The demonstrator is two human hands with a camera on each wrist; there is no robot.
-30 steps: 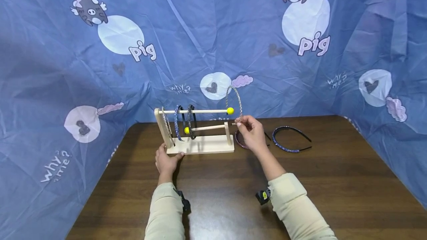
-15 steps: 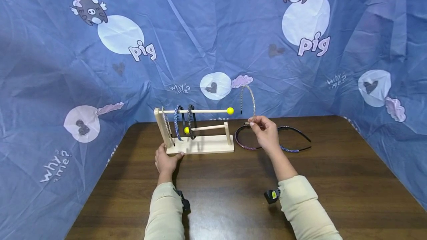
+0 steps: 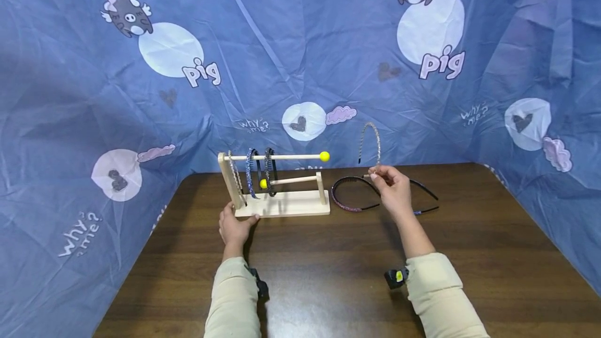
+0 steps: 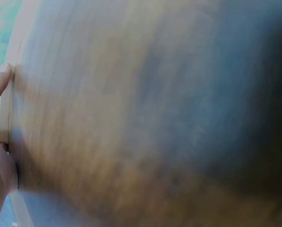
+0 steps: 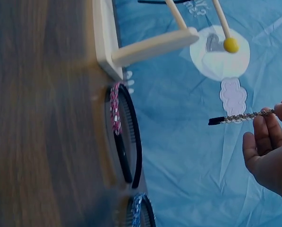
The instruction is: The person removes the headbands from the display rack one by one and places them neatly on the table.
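Observation:
My right hand [image 3: 395,194] pinches one end of a silver, glittery headband [image 3: 378,145], its arch standing up against the backdrop. In the right wrist view, the headband's black tip [image 5: 216,121] points away from the fingers. My left hand [image 3: 233,227] grips the left end of the base of a wooden headband stand [image 3: 291,209], thumb along the front edge. On the stand's upper rod hang a pale beaded headband [image 3: 235,171], a blue glitter headband [image 3: 250,177] and a black headband [image 3: 268,171].
A black headband with pink glitter [image 3: 345,205] lies on the table [image 3: 319,265] right of the stand. A blue headband [image 3: 424,190] is partly hidden behind my right hand. Yellow balls [image 3: 324,156] cap the rods. A blue printed cloth [image 3: 263,30] encloses the table.
My right hand has moved right with the silver headband, away from the end of the upper rod, and now overlaps the blue headband on the table. My left hand has stayed put.

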